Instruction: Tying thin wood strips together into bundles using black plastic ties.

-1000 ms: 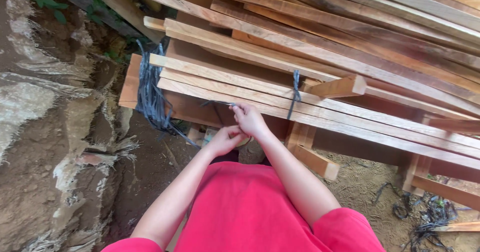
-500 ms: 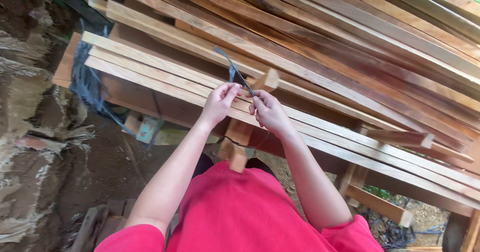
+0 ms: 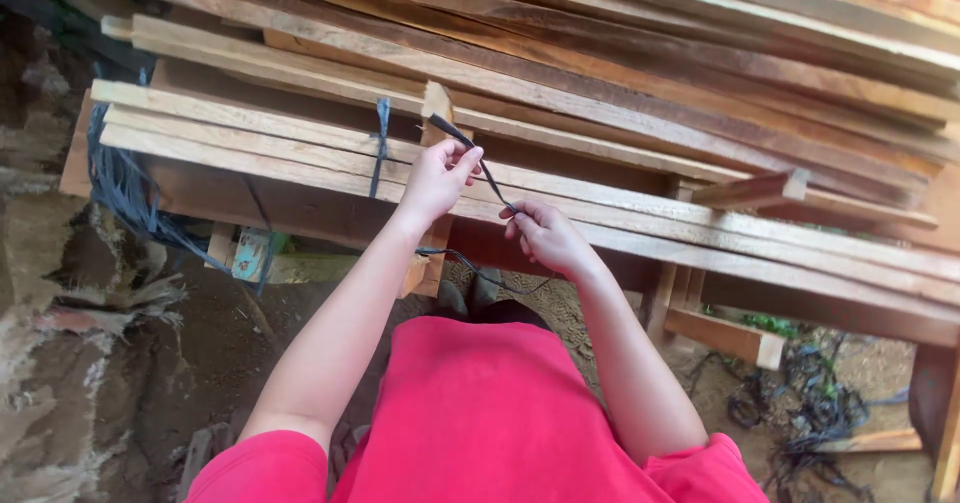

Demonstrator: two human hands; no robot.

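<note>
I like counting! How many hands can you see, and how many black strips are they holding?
Hands: 2, the left hand and the right hand
Black strip pinched between them: 1
Total: 3

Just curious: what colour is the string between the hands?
Dark grey-black string, clearest in the head view.

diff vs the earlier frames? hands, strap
Both hands rose from under the plank edge to its top. The left hand and right hand now pull the dark strap taut between them. The bundled planks stay tied.
</note>
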